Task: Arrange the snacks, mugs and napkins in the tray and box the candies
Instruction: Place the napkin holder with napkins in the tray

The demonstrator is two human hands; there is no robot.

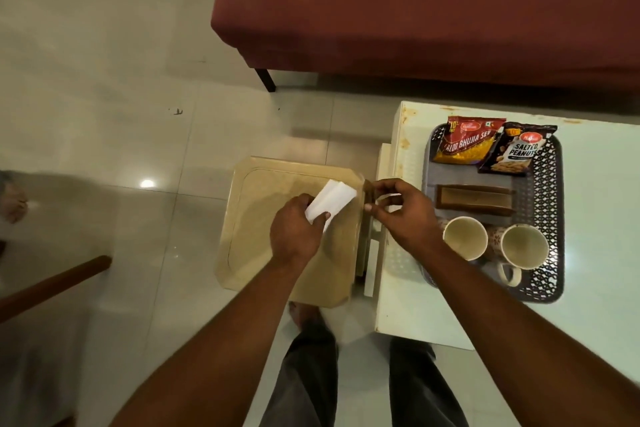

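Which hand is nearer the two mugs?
Right. The right hand, pinching a brown object, is just left of the mugs; the left hand, holding napkins, is farther left.

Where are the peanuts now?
Head view, right side: the peanuts lie at the far end of the tray, beside the sev packet, beyond the holder.

Your tray (554,204) is crowded: packets (467,146) far, mugs (465,237) near, wooden holder (474,198) between; table (602,218) rightward's open.
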